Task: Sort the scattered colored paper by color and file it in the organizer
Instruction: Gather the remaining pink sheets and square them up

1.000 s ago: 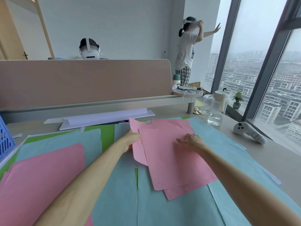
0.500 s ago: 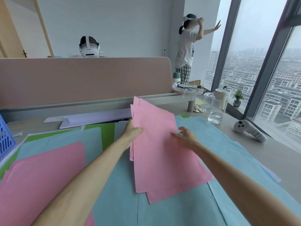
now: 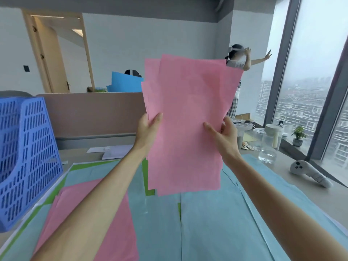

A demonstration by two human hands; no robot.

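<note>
pink stack (image 3: 185, 129): upright, held aloft | pink, pale-blue, green sheets: flat on desk | blue organizer (image 3: 24, 153): far left

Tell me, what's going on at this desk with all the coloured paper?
A person is sorting paper by colour. Both hands, left hand and right hand, hold a bunch of pink sheets upright above the desk, one at each side edge. More pink paper lies flat below, over light blue sheets and green sheets. The blue organizer stands at the left; nothing can be seen filed in it.
</note>
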